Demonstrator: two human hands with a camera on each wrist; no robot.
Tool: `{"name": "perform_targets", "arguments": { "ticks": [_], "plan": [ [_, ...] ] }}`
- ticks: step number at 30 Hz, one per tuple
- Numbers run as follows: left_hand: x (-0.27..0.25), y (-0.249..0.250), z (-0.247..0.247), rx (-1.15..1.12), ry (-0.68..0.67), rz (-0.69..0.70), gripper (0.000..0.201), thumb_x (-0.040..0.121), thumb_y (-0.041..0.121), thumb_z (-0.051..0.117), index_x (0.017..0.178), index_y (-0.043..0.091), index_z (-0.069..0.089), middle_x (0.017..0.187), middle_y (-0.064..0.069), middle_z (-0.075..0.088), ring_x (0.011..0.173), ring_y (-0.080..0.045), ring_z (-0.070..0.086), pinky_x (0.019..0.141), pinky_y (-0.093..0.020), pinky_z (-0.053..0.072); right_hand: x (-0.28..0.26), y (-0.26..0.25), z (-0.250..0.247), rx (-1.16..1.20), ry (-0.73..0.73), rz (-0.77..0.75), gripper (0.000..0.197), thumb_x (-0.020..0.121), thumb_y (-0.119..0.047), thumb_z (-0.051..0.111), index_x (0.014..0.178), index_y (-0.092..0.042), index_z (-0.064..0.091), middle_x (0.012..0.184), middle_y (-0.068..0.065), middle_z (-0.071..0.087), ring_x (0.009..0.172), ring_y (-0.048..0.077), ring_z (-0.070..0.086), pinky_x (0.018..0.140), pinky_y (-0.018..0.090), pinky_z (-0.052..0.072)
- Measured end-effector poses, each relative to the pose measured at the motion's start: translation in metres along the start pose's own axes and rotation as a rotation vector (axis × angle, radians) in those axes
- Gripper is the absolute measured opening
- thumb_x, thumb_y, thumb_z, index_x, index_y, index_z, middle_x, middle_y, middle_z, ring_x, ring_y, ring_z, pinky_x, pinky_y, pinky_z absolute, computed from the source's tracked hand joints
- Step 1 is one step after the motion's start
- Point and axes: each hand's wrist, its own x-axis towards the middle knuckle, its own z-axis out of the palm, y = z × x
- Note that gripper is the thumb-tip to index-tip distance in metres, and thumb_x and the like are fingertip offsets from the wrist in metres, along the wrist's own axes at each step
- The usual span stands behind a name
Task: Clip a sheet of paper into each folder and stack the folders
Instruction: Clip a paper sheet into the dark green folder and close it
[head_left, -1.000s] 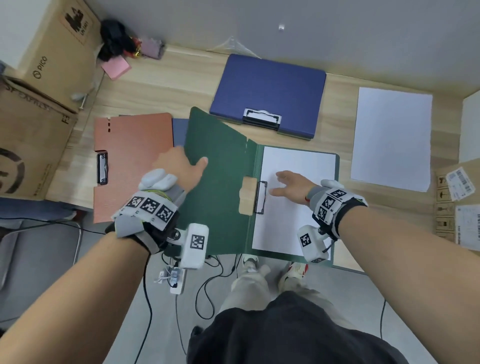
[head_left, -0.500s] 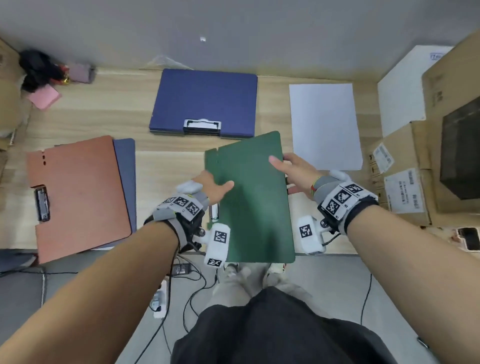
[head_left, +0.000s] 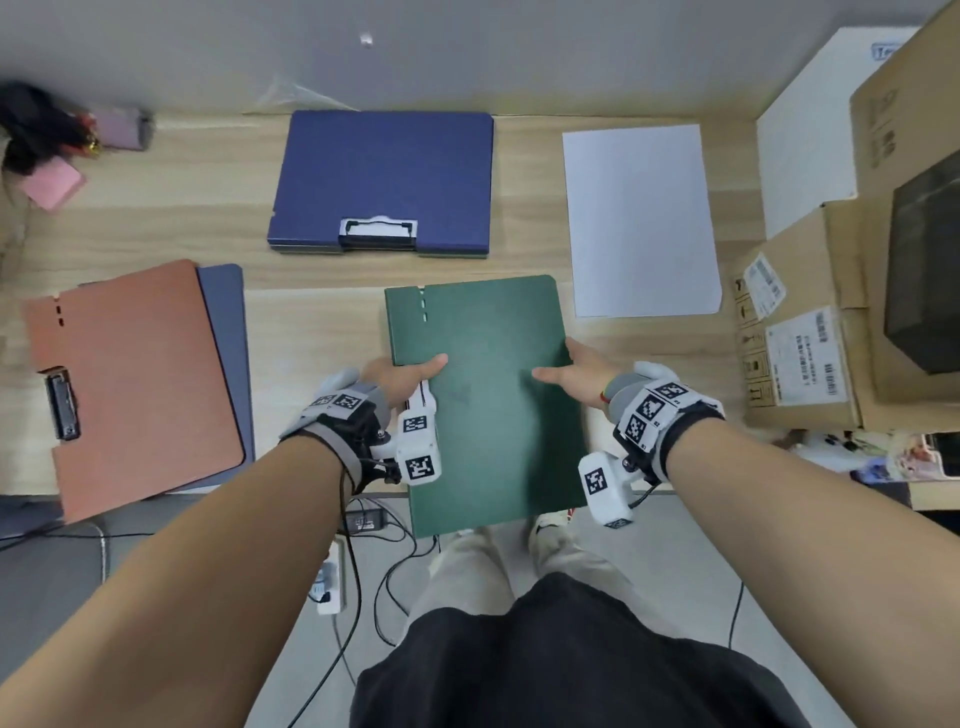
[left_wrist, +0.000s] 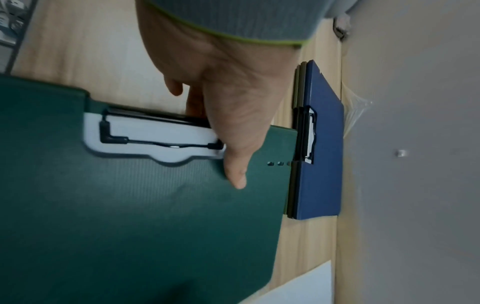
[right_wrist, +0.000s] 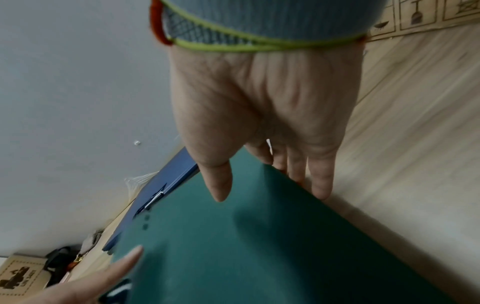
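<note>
The closed green folder (head_left: 493, 400) (left_wrist: 155, 216) (right_wrist: 259, 246) is held between both hands at the table's near edge. My left hand (head_left: 402, 374) (left_wrist: 228, 115) grips its left edge by the clip, thumb on the cover and fingers underneath. My right hand (head_left: 574, 371) (right_wrist: 259, 123) holds the right edge the same way, thumb on top. White paper shows through the clip cut-out (left_wrist: 155, 135). A blue folder (head_left: 384, 182) (left_wrist: 322, 144) (right_wrist: 155, 195) tops a stack at the back. Loose white paper (head_left: 639, 218) lies at the right.
An orange folder (head_left: 130, 384) lies over a grey-blue one (head_left: 228, 332) at the left, overhanging the wooden table (head_left: 311, 322). Cardboard boxes (head_left: 810, 338) stand at the right. Dark clutter and a pink pad (head_left: 52, 182) sit at the far left. Cables lie on the floor (head_left: 363, 561).
The green folder's cover was swung shut over the clipped sheet. Both hands then took the closed folder by its side edges, and the view shifted right.
</note>
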Motion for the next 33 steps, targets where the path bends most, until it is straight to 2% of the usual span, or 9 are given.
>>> {"name": "perform_targets", "arguments": {
  "ticks": [4,8,11,15,18,24,26,31,33],
  "plan": [
    [-0.019,0.019,-0.002,-0.006,0.026,0.141,0.044,0.087,0.039,0.076,0.120,0.012,0.067,0.107,-0.006,0.072,0.082,-0.019,0.069,0.066,-0.026,0.052,-0.004,0.000,-0.011,-0.053,-0.051,0.021,0.063,0.089,-0.040,0.063,0.146,-0.022,0.040,0.148,0.001,0.044,0.131,0.022,0.048,0.110,0.037,0.038],
    [-0.046,0.047,-0.011,-0.062,0.040,0.324,0.035,0.089,0.015,0.073,0.123,0.008,0.067,0.117,-0.010,0.072,0.093,-0.025,0.070,0.087,-0.037,0.057,-0.011,-0.013,-0.023,0.012,-0.024,-0.013,0.073,0.087,-0.042,0.066,0.148,-0.021,0.032,0.146,0.002,0.045,0.114,0.017,0.053,0.110,0.044,0.040],
    [-0.062,0.061,-0.028,-0.154,0.107,0.392,0.027,0.089,0.010,0.074,0.115,0.007,0.067,0.105,-0.011,0.073,0.077,-0.021,0.069,0.072,-0.034,0.058,-0.014,-0.025,-0.037,0.051,0.013,-0.034,0.080,0.085,-0.046,0.067,0.149,-0.020,0.025,0.138,0.002,0.049,0.117,0.022,0.053,0.109,0.045,0.040],
    [-0.066,0.073,-0.057,-0.385,0.247,0.447,0.019,0.089,0.013,0.074,0.106,0.010,0.066,0.099,-0.012,0.072,0.077,-0.023,0.065,0.074,-0.035,0.055,-0.014,-0.045,-0.056,0.100,0.035,-0.050,0.082,0.083,-0.054,0.066,0.148,-0.022,0.028,0.137,0.000,0.047,0.120,0.021,0.049,0.101,0.047,0.047],
    [-0.058,0.071,-0.072,-0.465,0.333,0.412,0.013,0.091,0.016,0.072,0.098,0.010,0.063,0.079,-0.003,0.065,0.066,-0.022,0.061,0.061,-0.027,0.049,-0.007,-0.056,-0.061,0.282,-0.003,-0.022,0.087,0.081,-0.049,0.072,0.149,-0.020,0.027,0.141,0.006,0.047,0.115,0.027,0.059,0.085,0.043,0.058],
    [-0.007,0.086,-0.095,-0.480,0.288,0.204,0.046,0.097,0.034,0.061,0.098,-0.011,0.054,0.070,-0.010,0.051,0.061,-0.030,0.052,0.052,-0.029,0.045,0.009,-0.108,-0.046,0.500,-0.121,-0.044,0.032,0.091,-0.017,0.067,0.120,-0.008,0.059,0.108,0.008,0.068,0.082,0.024,0.068,0.073,0.034,0.057],
    [0.004,0.100,-0.098,-0.431,0.293,0.209,0.029,0.101,0.029,0.056,0.091,0.001,0.052,0.071,-0.004,0.048,0.061,-0.027,0.052,0.049,-0.024,0.047,0.021,-0.126,-0.041,0.475,-0.097,-0.052,0.031,0.092,-0.008,0.064,0.122,-0.008,0.060,0.113,0.008,0.068,0.086,0.022,0.066,0.077,0.035,0.055],
    [0.047,0.101,-0.132,-0.040,0.226,0.107,0.036,0.101,0.041,0.049,0.123,0.013,0.052,0.089,-0.006,0.060,0.081,-0.027,0.061,0.073,-0.031,0.052,0.052,-0.164,-0.038,0.514,0.027,-0.010,0.033,0.095,0.003,0.054,0.126,-0.008,0.057,0.119,0.011,0.066,0.098,0.027,0.062,0.090,0.036,0.050],
    [0.065,0.098,-0.145,-0.065,0.279,0.149,0.046,0.095,0.026,0.064,0.133,0.004,0.052,0.101,-0.007,0.063,0.079,-0.021,0.064,0.063,-0.021,0.053,0.064,-0.170,-0.037,0.504,0.075,0.017,0.032,0.096,0.002,0.053,0.124,-0.014,0.055,0.114,0.009,0.066,0.098,0.026,0.063,0.089,0.037,0.052]
  ]
}}
